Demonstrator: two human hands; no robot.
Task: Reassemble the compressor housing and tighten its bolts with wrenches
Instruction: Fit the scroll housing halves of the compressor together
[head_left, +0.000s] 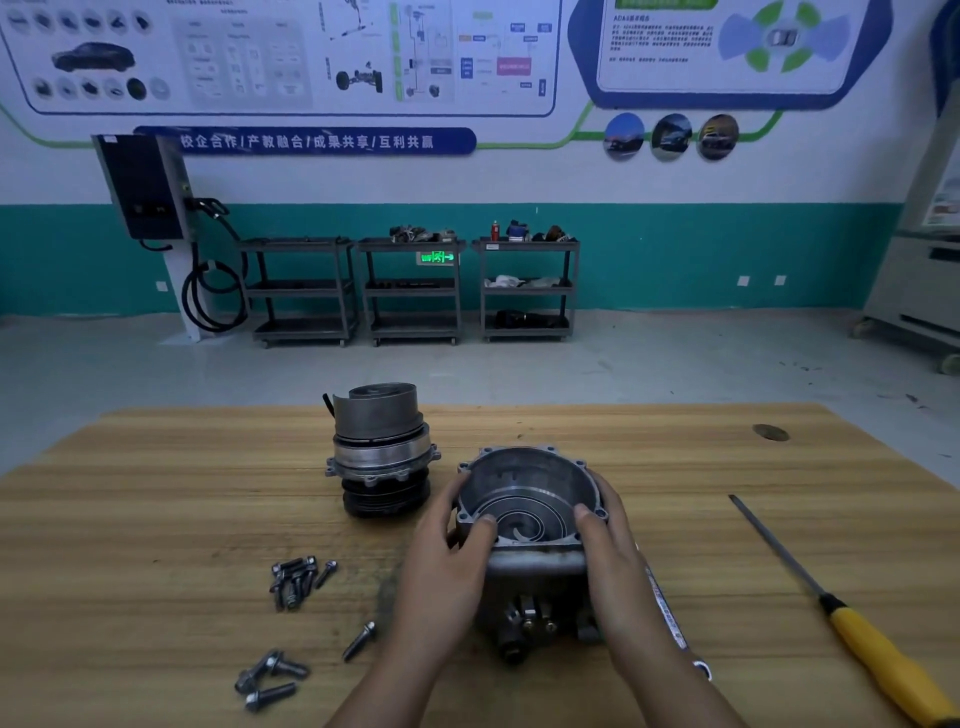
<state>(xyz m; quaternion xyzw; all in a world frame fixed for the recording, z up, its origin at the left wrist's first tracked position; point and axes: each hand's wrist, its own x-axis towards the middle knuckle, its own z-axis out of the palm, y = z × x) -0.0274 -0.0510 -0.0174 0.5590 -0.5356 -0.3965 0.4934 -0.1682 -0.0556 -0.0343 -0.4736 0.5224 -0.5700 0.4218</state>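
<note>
**benchrat:** Head cam has both hands on the open housing half, mouth up near the middle of the wooden table. Left hand wraps the left rim, thumb over the scroll spiral; right hand clamps the right rim. The other half, pulley end down, stands just beside it to the left, apart.

**torx_tom:** My worry is misalignment: if the scroll goes in cocked or the bolt lugs don't line up, tightening could bind it or cross-thread. The bolts lie loose by the left wrist, so a sleeve could roll one off.

**benchrat:** Yep. Wrench is half hidden under the right forearm, its print too blurry to read, I think. Yellow-handled screwdriver sits well right.

**torx_tom:** Readable writing? Wall banner says 校企合作/产教融合/成果共享/互利共赢. One poster shows "ADAS".
</note>
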